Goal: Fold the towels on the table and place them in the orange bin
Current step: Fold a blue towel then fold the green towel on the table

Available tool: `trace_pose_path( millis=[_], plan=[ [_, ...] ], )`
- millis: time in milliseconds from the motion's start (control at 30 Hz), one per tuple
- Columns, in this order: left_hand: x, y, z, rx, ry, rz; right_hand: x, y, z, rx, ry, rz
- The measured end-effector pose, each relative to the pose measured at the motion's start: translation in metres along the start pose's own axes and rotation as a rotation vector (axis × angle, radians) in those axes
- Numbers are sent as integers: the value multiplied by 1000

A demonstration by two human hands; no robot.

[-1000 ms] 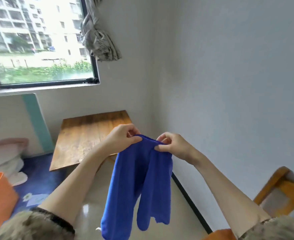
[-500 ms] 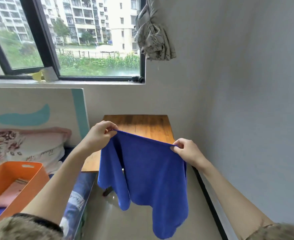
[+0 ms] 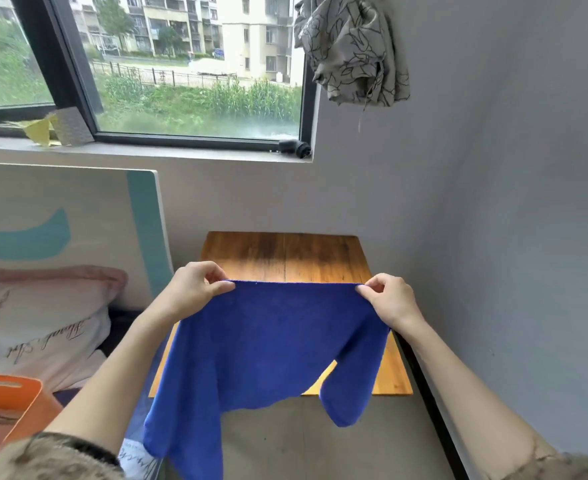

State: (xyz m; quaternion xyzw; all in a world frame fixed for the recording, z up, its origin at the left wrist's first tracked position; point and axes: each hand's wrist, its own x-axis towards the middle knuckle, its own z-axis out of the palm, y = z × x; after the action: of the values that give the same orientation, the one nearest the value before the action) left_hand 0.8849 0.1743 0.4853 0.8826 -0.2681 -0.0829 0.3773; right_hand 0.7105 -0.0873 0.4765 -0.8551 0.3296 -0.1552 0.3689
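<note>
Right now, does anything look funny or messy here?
Yes. The blue towel hangs lopsided from both hands, left hand and right hand: its bottom edge droops unevenly. The curtain is bunched in a knot by the window.

Both arms are reaching forward; the left hand [image 3: 195, 289] and right hand [image 3: 389, 299] are pinching, level and apart.

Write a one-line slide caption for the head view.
Both hands, left and right, pinch a blue towel stretched above the wooden table.
</note>
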Motion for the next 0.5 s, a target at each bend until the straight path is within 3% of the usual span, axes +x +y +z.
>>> trace_pose_path(
  millis=[300,500],
  plan=[
    [121,-62,36,161,-253,-56,116,7,54,-246,-57,89],
    [218,-85,72,211,-230,-110,217,31,91,-317,-154,139]
  ],
)
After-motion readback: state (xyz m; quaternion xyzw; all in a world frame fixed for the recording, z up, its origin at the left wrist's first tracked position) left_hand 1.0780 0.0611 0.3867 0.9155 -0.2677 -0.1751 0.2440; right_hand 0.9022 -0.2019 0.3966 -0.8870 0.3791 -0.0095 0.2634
